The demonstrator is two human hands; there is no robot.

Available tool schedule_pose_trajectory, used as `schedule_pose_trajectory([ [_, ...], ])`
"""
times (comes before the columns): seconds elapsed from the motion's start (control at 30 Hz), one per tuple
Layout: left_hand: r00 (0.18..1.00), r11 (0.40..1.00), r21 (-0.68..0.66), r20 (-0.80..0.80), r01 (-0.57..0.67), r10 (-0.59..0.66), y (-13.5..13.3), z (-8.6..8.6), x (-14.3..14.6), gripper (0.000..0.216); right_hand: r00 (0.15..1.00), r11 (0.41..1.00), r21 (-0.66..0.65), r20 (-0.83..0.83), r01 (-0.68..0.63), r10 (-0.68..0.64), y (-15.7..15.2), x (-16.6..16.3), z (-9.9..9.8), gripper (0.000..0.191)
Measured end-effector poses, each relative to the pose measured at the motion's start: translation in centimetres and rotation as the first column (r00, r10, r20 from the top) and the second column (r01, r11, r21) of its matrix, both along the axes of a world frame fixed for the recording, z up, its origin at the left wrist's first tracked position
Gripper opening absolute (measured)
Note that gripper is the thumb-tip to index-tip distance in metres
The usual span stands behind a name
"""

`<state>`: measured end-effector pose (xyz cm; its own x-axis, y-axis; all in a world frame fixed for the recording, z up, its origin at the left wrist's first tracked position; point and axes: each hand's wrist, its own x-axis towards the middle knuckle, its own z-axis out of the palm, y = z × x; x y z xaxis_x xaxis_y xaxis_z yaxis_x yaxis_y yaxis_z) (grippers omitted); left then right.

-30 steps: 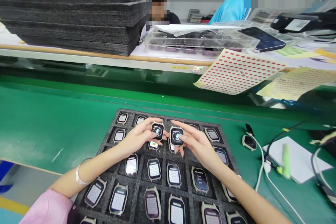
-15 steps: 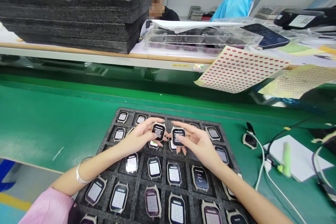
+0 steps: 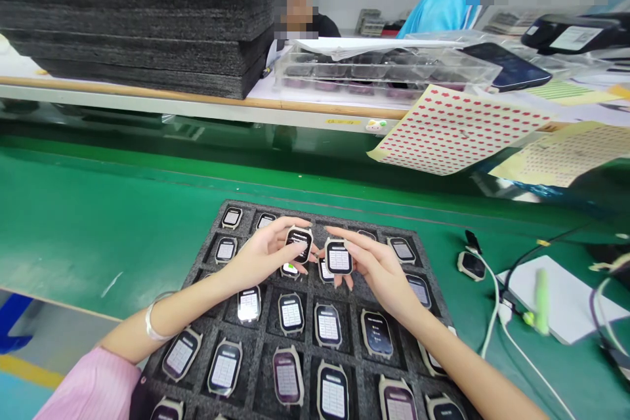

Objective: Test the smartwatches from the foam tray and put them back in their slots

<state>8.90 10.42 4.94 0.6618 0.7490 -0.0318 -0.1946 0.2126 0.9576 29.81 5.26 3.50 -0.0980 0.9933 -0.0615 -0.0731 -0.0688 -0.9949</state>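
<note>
A black foam tray (image 3: 354, 335) lies on the green belt in front of me, its pockets filled with several strapless smartwatch bodies with lit screens. My left hand (image 3: 260, 256) holds one watch body (image 3: 299, 243) above the tray's far rows, fingers closed round its case. My right hand (image 3: 377, 269) grips a second watch body (image 3: 337, 257) right beside it, screen facing me with white lines of text. The two held watches almost touch.
A loose watch (image 3: 471, 265) on a white cable lies right of the tray, near a white pad (image 3: 566, 295) and a green pen. A stack of black foam sheets (image 3: 147, 20), clear trays (image 3: 384, 69) and red-dot sticker sheets (image 3: 453, 134) sit on the far shelf. Two people sit beyond.
Both held watches' screens changed from a round coloured graphic to dark text, then the right one to a white text page. My hands stayed in nearly the same place.
</note>
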Motion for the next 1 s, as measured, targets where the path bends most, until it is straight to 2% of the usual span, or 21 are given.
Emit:
schedule_pose_trajectory([
  [0.47,0.999,0.997,-0.060,0.032,-0.039,0.041,-0.01,0.45,0.04,0.035,1.000,1.000,-0.001,0.009,0.013,-0.013,-0.13,-0.05,0.17,0.039],
  [0.8,0.995,0.993,-0.058,-0.020,-0.103,0.102,0.31,0.23,0.02,0.030,0.999,1.000,0.014,0.049,-0.012,0.011,-0.26,-0.07,0.49,0.040],
  [1.0,0.995,0.982,-0.166,0.032,-0.084,0.091,0.47,0.84,-0.10,0.024,0.995,0.999,-0.031,0.102,-0.009,0.012,0.16,-0.18,0.34,0.040],
])
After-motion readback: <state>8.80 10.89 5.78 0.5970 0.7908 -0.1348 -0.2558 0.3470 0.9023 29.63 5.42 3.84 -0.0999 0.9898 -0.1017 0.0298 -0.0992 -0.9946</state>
